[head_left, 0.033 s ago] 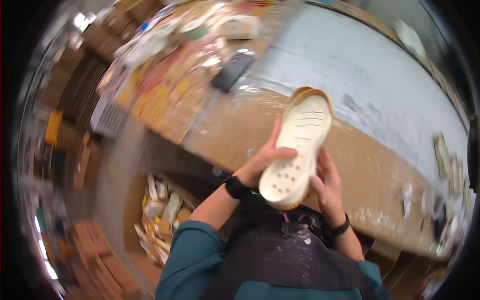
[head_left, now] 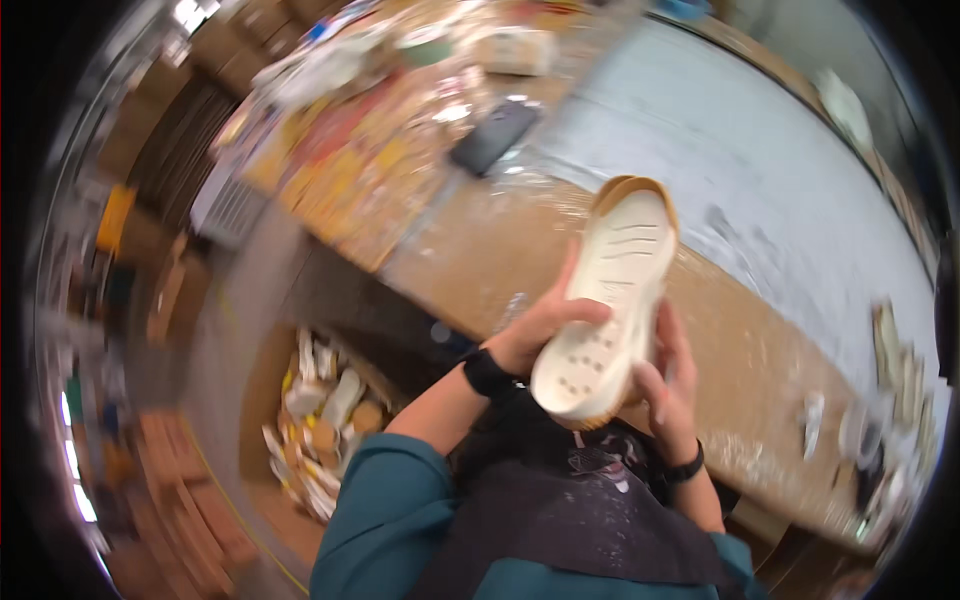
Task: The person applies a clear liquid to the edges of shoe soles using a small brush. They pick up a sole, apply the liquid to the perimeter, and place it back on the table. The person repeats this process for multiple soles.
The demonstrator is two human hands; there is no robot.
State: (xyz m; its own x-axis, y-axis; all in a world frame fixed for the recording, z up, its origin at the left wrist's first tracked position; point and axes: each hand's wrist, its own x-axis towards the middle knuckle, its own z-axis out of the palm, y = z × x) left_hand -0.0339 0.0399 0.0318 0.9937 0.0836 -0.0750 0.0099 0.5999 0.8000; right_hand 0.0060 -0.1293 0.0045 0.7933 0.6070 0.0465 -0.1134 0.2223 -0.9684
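A pair of cream shoe soles (head_left: 612, 290) with tan rims is held together over the near edge of the bench, heel ends pointing away from me. The upper one shows curved grooves at its far end and several small round holes at its near end. My left hand (head_left: 548, 325) grips the left side, thumb pressed on top and fingers running underneath. On the right side, my right hand (head_left: 668, 385) holds the edge with thumb and fingers curled around it; part of its grip is hidden behind the soles.
A brown-covered bench (head_left: 470, 245) joins a pale white surface (head_left: 700, 130). A dark phone (head_left: 495, 137) lies beyond the soles. Below left stands a carton (head_left: 262, 410) of sole pieces. More soles (head_left: 905, 355) and a clear cup (head_left: 860, 430) sit at the right.
The view has shifted slightly, so the bench and phone appear farther right. Both hands keep their hold on the soles, with little visible change in grip.
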